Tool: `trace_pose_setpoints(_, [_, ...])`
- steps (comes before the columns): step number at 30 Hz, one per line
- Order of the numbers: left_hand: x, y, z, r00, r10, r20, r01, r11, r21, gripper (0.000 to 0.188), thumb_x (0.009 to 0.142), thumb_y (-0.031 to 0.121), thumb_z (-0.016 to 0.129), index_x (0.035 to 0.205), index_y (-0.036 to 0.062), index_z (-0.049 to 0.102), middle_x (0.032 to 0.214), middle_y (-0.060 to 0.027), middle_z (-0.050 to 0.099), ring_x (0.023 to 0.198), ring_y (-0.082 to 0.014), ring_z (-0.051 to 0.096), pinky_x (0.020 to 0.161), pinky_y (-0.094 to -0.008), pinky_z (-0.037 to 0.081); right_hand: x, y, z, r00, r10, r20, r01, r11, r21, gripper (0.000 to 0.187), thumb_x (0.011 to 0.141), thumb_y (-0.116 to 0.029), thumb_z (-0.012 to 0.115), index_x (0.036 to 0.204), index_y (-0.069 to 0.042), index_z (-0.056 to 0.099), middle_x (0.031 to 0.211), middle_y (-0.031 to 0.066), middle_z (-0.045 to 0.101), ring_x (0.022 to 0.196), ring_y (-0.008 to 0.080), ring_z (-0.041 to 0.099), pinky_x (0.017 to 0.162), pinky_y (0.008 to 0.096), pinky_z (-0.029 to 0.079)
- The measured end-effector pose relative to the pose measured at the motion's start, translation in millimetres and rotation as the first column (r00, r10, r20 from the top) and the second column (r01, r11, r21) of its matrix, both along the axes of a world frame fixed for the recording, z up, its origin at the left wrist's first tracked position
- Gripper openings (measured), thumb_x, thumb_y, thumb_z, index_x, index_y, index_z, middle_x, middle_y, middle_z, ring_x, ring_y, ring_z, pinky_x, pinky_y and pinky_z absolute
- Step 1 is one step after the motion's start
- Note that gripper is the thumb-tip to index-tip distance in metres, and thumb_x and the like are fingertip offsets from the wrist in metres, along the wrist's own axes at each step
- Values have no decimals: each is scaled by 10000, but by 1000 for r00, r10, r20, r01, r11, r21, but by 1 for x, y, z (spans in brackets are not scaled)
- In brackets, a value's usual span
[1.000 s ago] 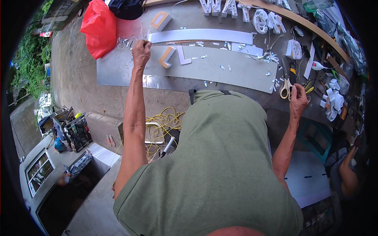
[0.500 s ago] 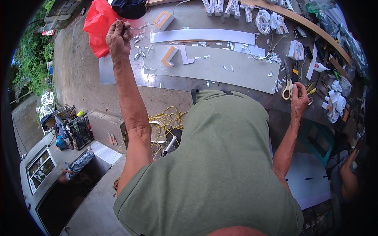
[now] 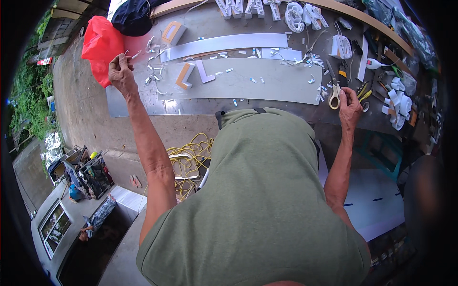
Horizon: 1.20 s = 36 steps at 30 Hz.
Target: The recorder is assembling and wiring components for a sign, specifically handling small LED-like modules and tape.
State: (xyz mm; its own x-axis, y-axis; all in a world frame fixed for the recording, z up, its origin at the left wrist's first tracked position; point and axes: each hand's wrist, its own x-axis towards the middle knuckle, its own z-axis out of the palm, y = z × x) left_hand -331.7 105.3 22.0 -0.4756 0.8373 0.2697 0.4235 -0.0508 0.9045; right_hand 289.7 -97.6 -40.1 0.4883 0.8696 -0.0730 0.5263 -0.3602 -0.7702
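Observation:
My left hand (image 3: 122, 74) is raised over the table's left end beside a red plastic bag (image 3: 100, 47), its fingers pinched on a thin white wire (image 3: 135, 55). Small white light modules (image 3: 153, 76) on wires lie just right of it. At the table's right side my right hand (image 3: 350, 108) has thumb and fingers pressed together; what they hold, if anything, is hidden. Beside those fingertips lie scissors (image 3: 334, 97) with cream handles and a yellow-and-black tool (image 3: 342, 75). Two L-shaped pieces, one orange-faced (image 3: 184, 77) and one lilac (image 3: 205, 72), rest mid-table.
White letter shells (image 3: 260, 8) with wiring line the back edge. A long white strip (image 3: 224, 46) lies across a grey sheet-covered table (image 3: 267, 90). Pliers, a white coiled strip (image 3: 400, 107) and tools crowd the right. Yellow cable (image 3: 193, 152) tangles on the floor.
The view has shifted, so the table's things appear further left. My left hand is lower relative to the red bag, and the wire strand no longer stretches toward the orange-faced curved letter.

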Motion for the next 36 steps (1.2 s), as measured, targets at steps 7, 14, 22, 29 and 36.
trace_pose_setpoints(7, [71, -49, -51, 870, -231, -436, 239, 970, -39, 86, 933, 93, 721, 995, 34, 710, 849, -28, 697, 707, -100, 621, 666, -258, 522, -34, 30, -4, 995, 86, -52, -87, 996, -5, 131, 927, -116, 692, 1018, -23, 710, 808, 34, 704, 654, 81, 621, 614, 263, 513])
trace_pose_setpoints(14, [190, -84, -61, 707, -599, -376, 597, 791, -137, 168, 866, -20, 720, 1014, 43, 673, 949, -96, 699, 780, -221, 695, 695, -323, 550, -59, 65, -17, 981, 166, -102, -166, 986, 12, 153, 920, -142, 679, 988, -9, 710, 793, 63, 707, 630, 117, 652, 596, 288, 514])
trace_pose_setpoints(22, [236, -51, -83, 634, -712, -301, 698, 695, -174, 154, 885, -43, 665, 1016, 38, 668, 942, -98, 697, 787, -249, 693, 674, -340, 534, -70, 90, -24, 968, 74, -242, -101, 990, -102, 213, 923, -207, 660, 932, 0, 709, 694, 51, 691, 517, 131, 654, 538, 286, 522])
trace_pose_setpoints(29, [256, -31, -94, 647, -726, -232, 706, 686, -175, 273, 879, 1, 693, 1146, 63, 693, 1057, -77, 729, 736, -172, 682, 673, -300, 544, -84, 114, -25, 980, -24, -200, -33, 960, -279, 323, 897, -317, 696, 877, 3, 732, 708, 51, 713, 536, 144, 669, 550, 276, 533])
trace_pose_setpoints(36, [275, -49, -70, 739, -608, -292, 537, 792, -291, 351, 881, 89, 727, 1232, 86, 704, 1109, -89, 756, 607, -125, 650, 629, -277, 541, -75, 116, -73, 1000, -13, -28, 7, 983, -181, 345, 852, -340, 741, 883, 3, 744, 696, 52, 709, 568, 158, 674, 518, 290, 527])
